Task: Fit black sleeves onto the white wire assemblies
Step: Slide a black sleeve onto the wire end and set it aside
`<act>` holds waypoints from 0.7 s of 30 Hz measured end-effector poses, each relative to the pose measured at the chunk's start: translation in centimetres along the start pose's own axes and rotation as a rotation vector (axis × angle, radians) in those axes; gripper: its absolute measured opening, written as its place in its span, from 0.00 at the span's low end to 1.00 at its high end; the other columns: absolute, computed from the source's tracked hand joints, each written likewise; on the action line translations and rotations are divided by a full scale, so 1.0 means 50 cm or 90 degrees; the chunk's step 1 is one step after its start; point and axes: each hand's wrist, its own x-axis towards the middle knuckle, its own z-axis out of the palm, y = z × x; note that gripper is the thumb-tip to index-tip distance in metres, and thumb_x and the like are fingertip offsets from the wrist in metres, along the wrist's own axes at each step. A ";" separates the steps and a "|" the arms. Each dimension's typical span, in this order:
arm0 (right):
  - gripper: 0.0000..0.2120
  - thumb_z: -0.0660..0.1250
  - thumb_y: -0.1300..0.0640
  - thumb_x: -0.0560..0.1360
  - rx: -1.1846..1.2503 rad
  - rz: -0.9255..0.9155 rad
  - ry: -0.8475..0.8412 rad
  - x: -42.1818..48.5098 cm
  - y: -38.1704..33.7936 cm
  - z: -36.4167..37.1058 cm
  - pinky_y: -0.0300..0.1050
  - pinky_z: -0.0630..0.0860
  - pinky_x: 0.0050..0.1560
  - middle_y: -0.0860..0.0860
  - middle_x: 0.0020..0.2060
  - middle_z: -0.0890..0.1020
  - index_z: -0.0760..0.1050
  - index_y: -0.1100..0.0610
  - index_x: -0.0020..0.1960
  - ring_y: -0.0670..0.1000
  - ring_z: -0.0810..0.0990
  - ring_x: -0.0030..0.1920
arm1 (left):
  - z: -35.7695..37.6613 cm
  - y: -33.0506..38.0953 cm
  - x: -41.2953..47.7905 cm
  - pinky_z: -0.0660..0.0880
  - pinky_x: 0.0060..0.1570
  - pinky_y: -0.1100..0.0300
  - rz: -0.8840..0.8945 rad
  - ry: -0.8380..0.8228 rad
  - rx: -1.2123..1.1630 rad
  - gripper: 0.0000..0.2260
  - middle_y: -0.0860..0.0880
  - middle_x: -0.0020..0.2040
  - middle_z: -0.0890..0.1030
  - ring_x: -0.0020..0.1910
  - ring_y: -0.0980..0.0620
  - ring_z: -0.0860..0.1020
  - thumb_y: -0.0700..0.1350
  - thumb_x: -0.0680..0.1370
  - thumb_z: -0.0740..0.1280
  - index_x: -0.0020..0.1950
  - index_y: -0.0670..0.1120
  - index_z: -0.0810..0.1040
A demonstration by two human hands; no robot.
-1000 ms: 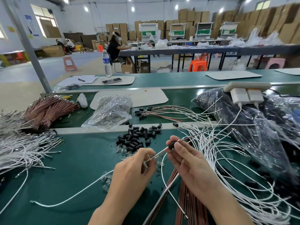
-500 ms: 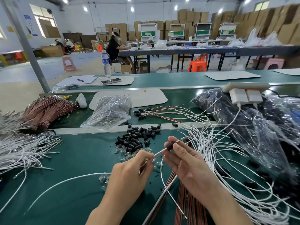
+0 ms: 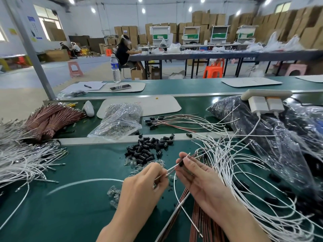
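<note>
Now both hands work over the green bench (image 3: 73,198). Left hand (image 3: 145,187) pinches the end of a white wire (image 3: 83,182) that trails off left. Right hand (image 3: 197,179) pinches a black sleeve (image 3: 181,164) between thumb and fingertips, threaded on the wire's end. I see the loose pile of black sleeves (image 3: 148,147) just beyond, and finished white wires (image 3: 244,172) heaped right. Water bottle (image 3: 115,68) carries a blue label, lettering too small to read. Red marks on the white mat (image 3: 157,103) are illegible.
</note>
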 end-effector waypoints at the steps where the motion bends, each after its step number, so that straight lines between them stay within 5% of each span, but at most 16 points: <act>1: 0.09 0.71 0.64 0.71 -0.005 0.003 -0.002 0.000 0.001 0.001 0.44 0.84 0.44 0.59 0.47 0.86 0.86 0.61 0.50 0.52 0.86 0.43 | 0.000 -0.002 0.000 0.75 0.27 0.58 0.002 0.002 0.001 0.14 0.58 0.37 0.79 0.30 0.56 0.76 0.39 0.71 0.78 0.41 0.51 0.74; 6: 0.12 0.73 0.63 0.70 -0.054 -0.012 -0.025 0.002 0.008 -0.003 0.42 0.83 0.45 0.59 0.48 0.86 0.86 0.60 0.52 0.52 0.86 0.44 | 0.006 -0.011 -0.005 0.76 0.28 0.57 -0.003 0.000 -0.012 0.15 0.58 0.38 0.78 0.32 0.55 0.77 0.40 0.72 0.77 0.42 0.53 0.71; 12: 0.13 0.73 0.60 0.69 -0.095 -0.038 -0.038 0.001 0.013 0.001 0.41 0.82 0.45 0.58 0.48 0.86 0.86 0.59 0.53 0.51 0.85 0.44 | 0.011 -0.007 -0.004 0.66 0.35 0.79 -0.036 -0.034 -0.030 0.09 0.66 0.38 0.76 0.35 0.73 0.73 0.48 0.74 0.73 0.48 0.56 0.74; 21: 0.11 0.71 0.61 0.72 -0.020 -0.066 0.007 0.005 -0.002 -0.012 0.42 0.83 0.45 0.58 0.48 0.86 0.86 0.59 0.53 0.52 0.86 0.45 | 0.003 -0.014 0.001 0.72 0.31 0.69 -0.003 -0.015 0.011 0.09 0.62 0.42 0.79 0.35 0.73 0.71 0.45 0.76 0.74 0.47 0.55 0.76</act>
